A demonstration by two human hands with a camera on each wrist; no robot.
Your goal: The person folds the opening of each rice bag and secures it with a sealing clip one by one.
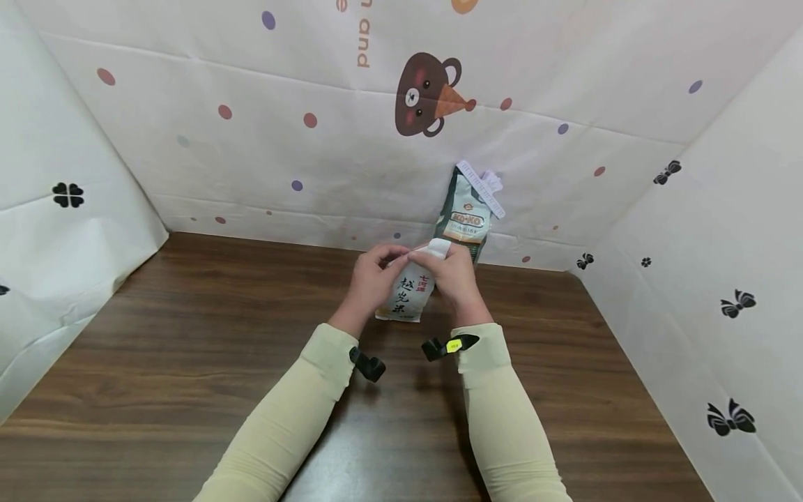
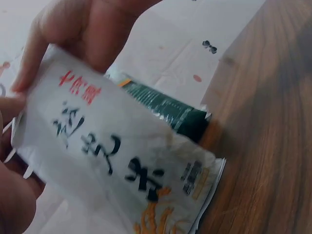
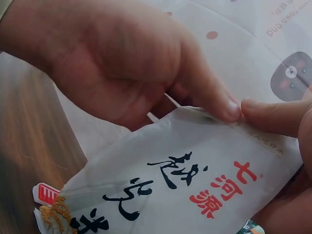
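Both hands hold a white bag of rice (image 1: 410,289) by its top edge, and its printed front with black and red characters faces me. My left hand (image 1: 370,279) pinches the edge between thumb and fingers. At the other end of that edge my right hand (image 1: 458,275) grips it the same way. The thumbs meet at the top, as the right wrist view shows over the printed front (image 3: 195,170). Most of the fingers are hidden behind the bag. Its lower end hangs close over the table in the head view.
Behind the hands, a green coffee-style bag (image 1: 467,216) leans against the patterned back wall (image 1: 351,174). A white clip strip (image 1: 482,189) lies across its top. Dark wood table (image 1: 188,348) stretches around, bounded by white walls at left and right (image 1: 690,279).
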